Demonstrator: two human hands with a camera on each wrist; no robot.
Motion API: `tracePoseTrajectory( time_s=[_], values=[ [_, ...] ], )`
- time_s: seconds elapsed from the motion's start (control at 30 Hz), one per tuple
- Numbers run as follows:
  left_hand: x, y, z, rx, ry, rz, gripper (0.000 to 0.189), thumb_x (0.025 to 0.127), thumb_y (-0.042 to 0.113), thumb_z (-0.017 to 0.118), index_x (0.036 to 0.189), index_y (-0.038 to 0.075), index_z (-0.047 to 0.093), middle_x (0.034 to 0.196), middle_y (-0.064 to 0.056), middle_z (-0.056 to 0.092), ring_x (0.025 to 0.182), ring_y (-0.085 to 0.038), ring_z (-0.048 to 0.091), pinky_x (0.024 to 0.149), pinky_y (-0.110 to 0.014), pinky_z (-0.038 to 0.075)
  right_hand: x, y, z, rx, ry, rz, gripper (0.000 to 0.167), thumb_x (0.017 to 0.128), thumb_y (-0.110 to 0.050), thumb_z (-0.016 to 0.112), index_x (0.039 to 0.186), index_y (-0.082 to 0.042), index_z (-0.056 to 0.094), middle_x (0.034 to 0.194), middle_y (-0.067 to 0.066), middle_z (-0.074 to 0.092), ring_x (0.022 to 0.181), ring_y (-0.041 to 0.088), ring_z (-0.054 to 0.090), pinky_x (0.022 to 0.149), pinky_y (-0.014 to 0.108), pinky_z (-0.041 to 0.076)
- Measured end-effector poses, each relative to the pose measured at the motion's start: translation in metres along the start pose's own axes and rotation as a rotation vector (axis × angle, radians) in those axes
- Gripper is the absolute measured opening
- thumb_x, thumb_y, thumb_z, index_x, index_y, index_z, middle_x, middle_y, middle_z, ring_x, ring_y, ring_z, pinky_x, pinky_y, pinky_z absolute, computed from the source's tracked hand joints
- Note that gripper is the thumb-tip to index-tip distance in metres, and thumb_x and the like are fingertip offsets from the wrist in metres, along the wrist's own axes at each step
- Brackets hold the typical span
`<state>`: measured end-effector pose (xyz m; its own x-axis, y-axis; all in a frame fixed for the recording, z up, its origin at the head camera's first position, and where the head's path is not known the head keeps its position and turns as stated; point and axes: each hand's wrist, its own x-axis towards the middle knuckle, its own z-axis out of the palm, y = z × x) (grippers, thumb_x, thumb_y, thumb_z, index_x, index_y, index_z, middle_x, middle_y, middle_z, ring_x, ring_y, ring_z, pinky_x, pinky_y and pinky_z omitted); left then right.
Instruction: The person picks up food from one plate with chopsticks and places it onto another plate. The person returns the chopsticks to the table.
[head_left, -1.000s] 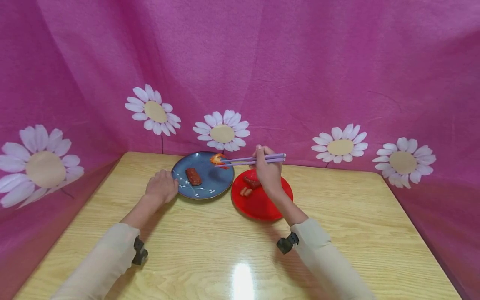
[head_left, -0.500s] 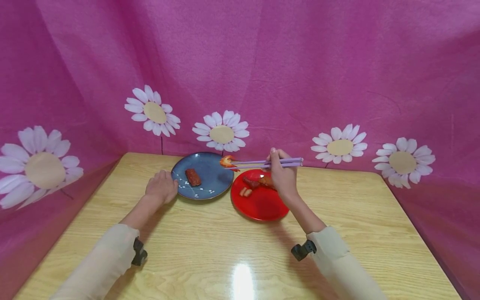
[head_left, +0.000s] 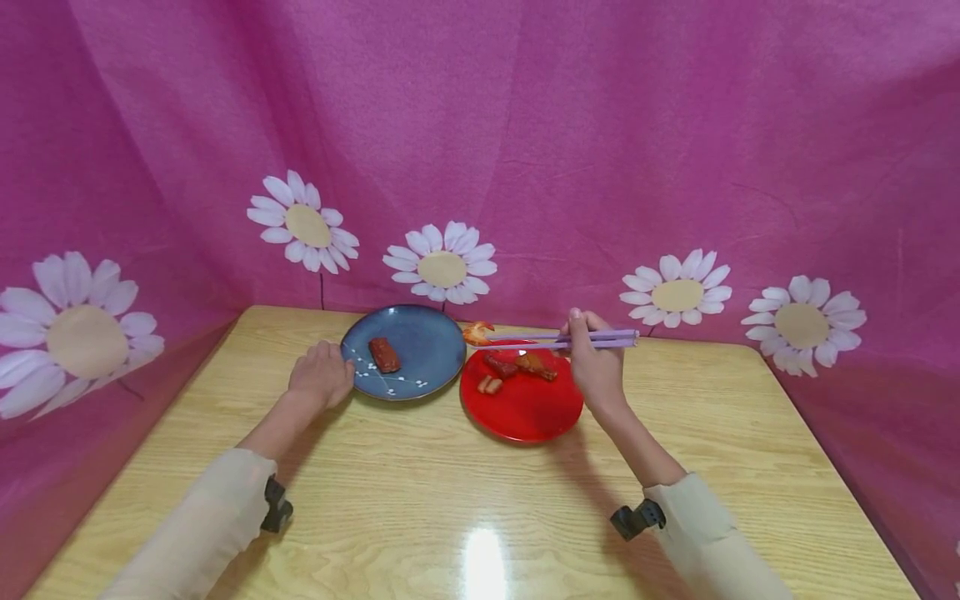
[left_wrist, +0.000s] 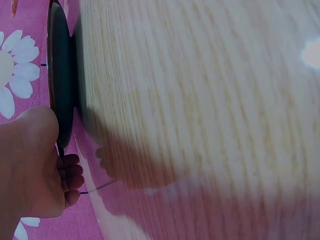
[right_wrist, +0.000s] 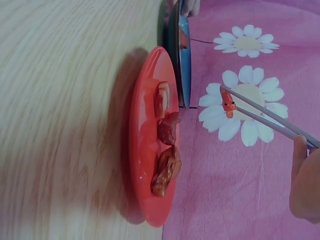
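The right hand (head_left: 597,367) holds chopsticks (head_left: 611,335) (purple ones) pinching a shrimp (right_wrist: 228,101).

White glare and soft shadows mark the bright table (head_left: 420,500); both wrist views look dimmer.

Two hands (head_left: 322,375), two plates (head_left: 528,417), two chopsticks (head_left: 617,333), one shrimp (right_wrist: 228,102)

The head camera faced forward and down; wrist cameras (head_left: 638,519) sat lower, nearer, turned sideways. Head and right wrist views shared the red plate (head_left: 525,417); the left apparently caught the blue plate (left_wrist: 62,75) edge-on.
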<state>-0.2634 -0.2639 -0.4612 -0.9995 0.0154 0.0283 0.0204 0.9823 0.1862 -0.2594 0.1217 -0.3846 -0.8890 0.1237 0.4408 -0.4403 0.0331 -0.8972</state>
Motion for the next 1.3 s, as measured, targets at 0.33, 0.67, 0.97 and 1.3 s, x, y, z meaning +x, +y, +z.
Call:
tracePoseTrajectory(
  time_s=[0.33, 0.67, 0.97, 1.3],
  values=[
    [0.000, 0.000, 0.001, 0.007, 0.001, 0.003, 0.043, 0.102, 0.022, 0.036, 0.112, -0.019, 0.048, 0.101, -0.027, 0.047, 0.102, -0.044, 0.049, 0.086, -0.055, 0.043, -0.009, 0.003, -0.023, -0.011, 0.014, -0.012, 0.033, 0.103, -0.013, 0.053, 0.076, 0.005, 0.058, 0.069, 0.008, 0.061, 0.056, 0.009, 0.063, 0.058, 0.024, 0.056],
    [-0.001, -0.001, 0.001, 0.005, 0.002, 0.006, 0.042, 0.102, 0.021, 0.036, 0.110, -0.018, 0.048, 0.098, -0.026, 0.046, 0.099, -0.044, 0.049, 0.083, -0.054, 0.044, -0.020, 0.001, -0.046, -0.051, 0.034, 0.041, 0.036, 0.103, -0.010, 0.053, 0.082, 0.018, 0.057, 0.071, 0.016, 0.062, 0.057, 0.011, 0.065, 0.061, 0.029, 0.058],
    [0.000, 0.000, -0.001, 0.000, 0.008, 0.006, 0.040, 0.102, 0.021, 0.036, 0.109, -0.018, 0.048, 0.098, -0.026, 0.047, 0.100, -0.045, 0.049, 0.084, -0.054, 0.043, -0.026, 0.014, -0.057, -0.103, 0.024, 0.063, 0.037, 0.104, -0.012, 0.052, 0.081, 0.016, 0.057, 0.072, 0.017, 0.062, 0.057, 0.010, 0.063, 0.060, 0.026, 0.057],
    [0.000, 0.000, -0.001, 0.008, -0.009, 0.006, 0.041, 0.102, 0.021, 0.036, 0.109, -0.018, 0.048, 0.097, -0.025, 0.046, 0.099, -0.044, 0.049, 0.084, -0.054, 0.043, -0.031, 0.021, -0.063, -0.167, 0.004, 0.090, 0.038, 0.104, -0.018, 0.052, 0.081, 0.013, 0.058, 0.073, 0.018, 0.062, 0.059, 0.011, 0.064, 0.061, 0.026, 0.057]
  ],
)
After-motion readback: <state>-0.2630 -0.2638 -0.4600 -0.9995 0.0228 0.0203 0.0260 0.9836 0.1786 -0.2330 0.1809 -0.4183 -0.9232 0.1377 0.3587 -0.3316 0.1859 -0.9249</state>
